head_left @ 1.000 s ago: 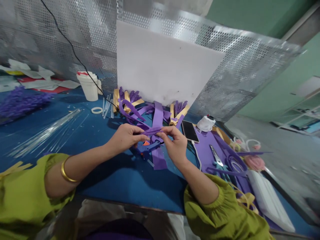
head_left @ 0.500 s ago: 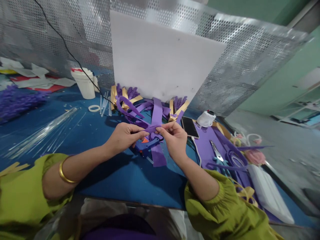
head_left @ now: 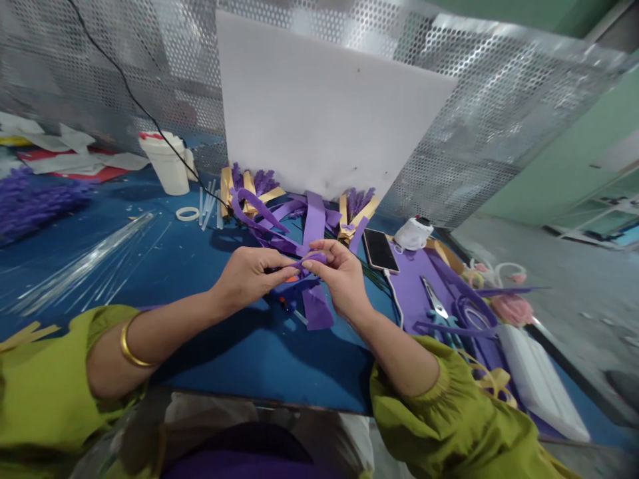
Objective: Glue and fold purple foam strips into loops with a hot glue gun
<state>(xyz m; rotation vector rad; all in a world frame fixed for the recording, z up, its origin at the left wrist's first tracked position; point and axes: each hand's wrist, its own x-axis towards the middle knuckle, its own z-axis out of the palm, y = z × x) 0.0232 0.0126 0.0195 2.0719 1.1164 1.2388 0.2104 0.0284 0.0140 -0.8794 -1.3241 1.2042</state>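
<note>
A small purple strip (head_left: pixel 313 257), folded over at its right end, is pinched between my two hands above the table. My left hand (head_left: pixel 249 276) grips its left part with thumb and fingers. On the right part, my right hand (head_left: pixel 337 273) closes with thumb against fingers. Below the hands lies a blue glue gun (head_left: pixel 299 286) with an orange part, partly hidden by the fingers. A wider purple strip (head_left: pixel 317 309) runs beneath the hands toward me, and more purple strips (head_left: pixel 313 216) lie behind them.
Lavender bunches with gold ribbon (head_left: pixel 352 213) stand at the back near a white board (head_left: pixel 329 106). To the right are a phone (head_left: pixel 380 251) on a cable, scissors (head_left: pixel 435 299) and purple sheets. Left are a white cup (head_left: pixel 167 163), a tape ring (head_left: pixel 188 213) and clear thin strands (head_left: pixel 94 259).
My right hand has shifted slightly left, closer to my left hand. The strip between them, flat and stretched before, is now folded over on the right.
</note>
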